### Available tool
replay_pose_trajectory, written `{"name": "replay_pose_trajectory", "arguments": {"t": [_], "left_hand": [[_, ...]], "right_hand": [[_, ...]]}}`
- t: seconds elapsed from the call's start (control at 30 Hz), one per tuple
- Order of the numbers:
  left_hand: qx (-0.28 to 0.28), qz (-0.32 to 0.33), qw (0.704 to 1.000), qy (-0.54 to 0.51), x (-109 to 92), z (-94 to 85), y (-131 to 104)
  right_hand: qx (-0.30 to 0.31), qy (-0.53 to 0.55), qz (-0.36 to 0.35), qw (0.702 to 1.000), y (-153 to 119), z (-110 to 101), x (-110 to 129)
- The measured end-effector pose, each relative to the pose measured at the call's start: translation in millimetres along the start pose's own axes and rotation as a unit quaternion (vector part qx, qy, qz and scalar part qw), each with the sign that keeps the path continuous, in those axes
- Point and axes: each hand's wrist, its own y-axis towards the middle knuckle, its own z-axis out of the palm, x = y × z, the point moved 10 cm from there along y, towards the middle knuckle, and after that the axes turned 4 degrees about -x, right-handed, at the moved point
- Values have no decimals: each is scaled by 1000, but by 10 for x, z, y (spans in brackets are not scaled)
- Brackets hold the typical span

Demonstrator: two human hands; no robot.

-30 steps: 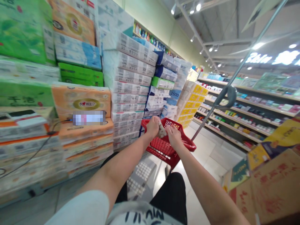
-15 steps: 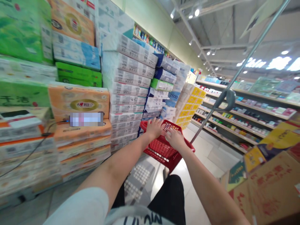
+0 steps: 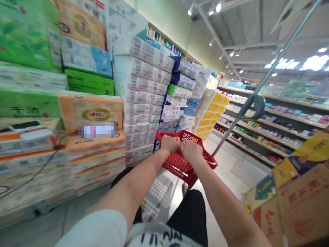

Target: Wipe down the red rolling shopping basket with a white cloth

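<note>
A red plastic shopping basket (image 3: 177, 166) with a perforated bottom and walls stands in front of me at the middle of the view. My left hand (image 3: 170, 143) is closed at the basket's near upper part, its fingers curled. Beside it, almost touching, my right hand (image 3: 191, 151) is closed in the same way. What both hands wrap round looks like the red basket's handle, mostly hidden under the fingers. A slanting metal pole (image 3: 277, 63) with a grey hook-like loop (image 3: 253, 107) rises from the basket's right side.
Stacked tissue packs (image 3: 144, 99) line the left side, with a phone-like screen (image 3: 99, 130) and a dark cable (image 3: 38, 171) on them. Shelves of small goods (image 3: 257, 133) stand at the right back. Cardboard boxes (image 3: 305, 206) are at the lower right. Tiled floor (image 3: 228, 171) shows between.
Both hands' fingers, spread and loose before, have curled closed at the basket. The view has shifted slightly, so the surroundings sit a little further right.
</note>
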Motion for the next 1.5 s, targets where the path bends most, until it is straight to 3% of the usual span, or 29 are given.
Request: {"name": "replay_pose_trajectory", "arguments": {"t": [0.17,0.3,0.37,0.53,0.6,0.77,0.93,1.07,1.13,1.23,1.4,1.5], "left_hand": [[1,-13,1000,4,45,-40,0],[7,-29,1000,1,57,-49,-2],[8,-26,1000,2,43,-48,-3],[18,-11,1000,-2,7,-40,-6],[21,-21,1000,-5,25,-41,-7],[24,-3,1000,4,-13,-34,-8],[32,1,999,2,-15,-34,-8],[39,8,999,3,-20,-10,-7],[34,11,999,6,-20,-2,-3],[27,8,1000,9,-12,7,3],[30,0,1000,3,-5,14,3],[29,11,1000,5,-25,25,8]], "right_hand": [[-90,-10,-10,996,-55,-89,116],[1,-7,-12,1000,7,39,115],[13,-6,-3,1000,18,58,99],[-148,-11,-37,988,-161,-64,182],[-166,-11,-47,985,-192,-58,197],[-57,-6,-9,998,-47,40,139],[-112,-15,-1,994,-41,-88,165],[17,-11,-22,1000,129,112,182],[51,3,-27,998,194,153,177],[-22,23,-14,999,160,63,137],[-181,22,-51,982,-208,-18,175],[-188,32,-57,980,-220,-29,178]]}}
